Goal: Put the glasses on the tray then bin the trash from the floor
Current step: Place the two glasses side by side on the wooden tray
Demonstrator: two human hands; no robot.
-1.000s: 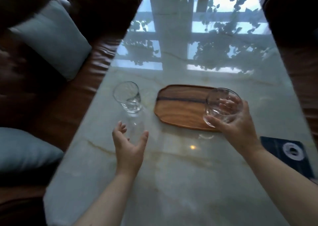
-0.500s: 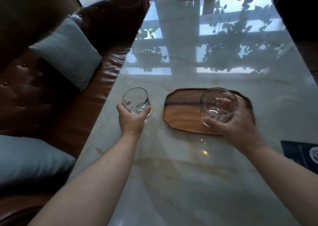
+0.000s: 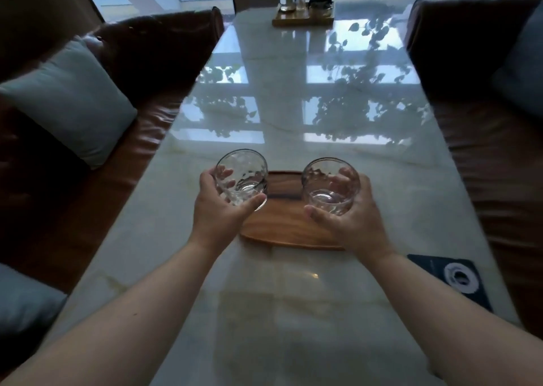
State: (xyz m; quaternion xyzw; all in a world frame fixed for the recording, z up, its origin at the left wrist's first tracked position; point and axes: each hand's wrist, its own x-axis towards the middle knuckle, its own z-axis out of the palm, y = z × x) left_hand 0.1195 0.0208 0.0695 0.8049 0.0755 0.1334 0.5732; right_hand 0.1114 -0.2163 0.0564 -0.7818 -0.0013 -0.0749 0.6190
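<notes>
Two clear glasses are held over a wooden tray (image 3: pixel 289 232) on the marble table. My left hand (image 3: pixel 219 212) grips the patterned glass (image 3: pixel 242 177) at the tray's left end. My right hand (image 3: pixel 351 218) wraps around the rounder glass (image 3: pixel 330 184) at the tray's right part. Whether either glass rests on the tray or hangs just above it I cannot tell. No floor and no trash are in view.
The marble table (image 3: pixel 293 312) runs away from me between two brown leather sofas with grey cushions (image 3: pixel 69 97). A dark blue card (image 3: pixel 454 279) lies near the table's right edge. At the far end stands a small wooden stand with bottles (image 3: pixel 302 12).
My left hand reached the patterned glass, closed on it and carried it right to the tray's left end. My right hand kept its glass over the tray. The camera tilted up.
</notes>
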